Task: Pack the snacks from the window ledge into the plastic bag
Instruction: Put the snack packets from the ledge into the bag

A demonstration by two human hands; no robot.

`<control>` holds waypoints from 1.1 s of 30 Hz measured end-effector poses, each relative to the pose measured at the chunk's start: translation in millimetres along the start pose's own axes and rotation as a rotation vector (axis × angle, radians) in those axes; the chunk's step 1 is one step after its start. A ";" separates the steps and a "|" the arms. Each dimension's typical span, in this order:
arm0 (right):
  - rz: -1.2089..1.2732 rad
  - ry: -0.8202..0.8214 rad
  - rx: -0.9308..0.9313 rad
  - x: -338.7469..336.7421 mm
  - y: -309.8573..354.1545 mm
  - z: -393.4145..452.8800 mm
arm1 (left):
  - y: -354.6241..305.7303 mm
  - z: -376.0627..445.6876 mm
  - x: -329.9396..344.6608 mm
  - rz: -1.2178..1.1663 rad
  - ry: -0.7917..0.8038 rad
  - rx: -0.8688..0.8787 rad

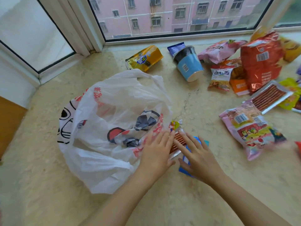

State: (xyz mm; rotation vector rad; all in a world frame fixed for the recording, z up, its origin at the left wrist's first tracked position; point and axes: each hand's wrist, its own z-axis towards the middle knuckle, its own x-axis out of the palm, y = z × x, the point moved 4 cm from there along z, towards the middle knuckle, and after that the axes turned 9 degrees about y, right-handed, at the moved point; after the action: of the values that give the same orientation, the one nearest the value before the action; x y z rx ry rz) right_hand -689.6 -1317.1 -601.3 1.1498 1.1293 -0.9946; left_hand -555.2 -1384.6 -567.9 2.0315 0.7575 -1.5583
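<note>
A white plastic bag [114,128] printed with red characters and a cartoon figure lies crumpled on the marble window ledge [195,185], its mouth facing right toward both hands. The left hand [156,150] rests flat on the bag's right edge, fingers straight and spread, holding nothing. The right hand [197,155] lies just beside it with fingers extended — pressing down on a flat pack of reddish snack sticks [176,142] and a blue packet [189,154] underneath, both at the bag's opening; neither is gripped. A small yellow wrapper [175,125] sits against the bag just above the fingertips. The other snacks are spread along the ledge well apart from the bag: a yellow pouch [145,58] near the window frame, a blue cup [189,64] lying tilted on its side, a pink bag [219,50] behind it, a small noodle packet [219,77], a tall orange-red bag [262,61] standing upright, a second pack of sticks [268,97] in clear wrap, and a larger pink packet [250,128] nearest the right hand. Further items at the far right edge are too blurred to tell.
</note>
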 end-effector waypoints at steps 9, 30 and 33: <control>-0.025 0.211 0.112 18.7 -34.2 -48.8 | -44.5 8.5 38.7 0.054 0.087 -0.082; -0.190 0.249 -0.274 2.9 -59.9 -53.8 | -31.9 12.3 54.6 -0.028 0.122 0.033; -0.222 0.211 -0.324 1.9 -60.4 -52.0 | -31.8 13.0 54.6 0.012 0.145 0.021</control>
State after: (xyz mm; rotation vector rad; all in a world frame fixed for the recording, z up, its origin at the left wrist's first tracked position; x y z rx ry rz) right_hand -755.8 -1274.9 -615.4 0.8940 1.5513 -0.8293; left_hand -574.7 -1361.9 -625.0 2.1785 0.7833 -1.4300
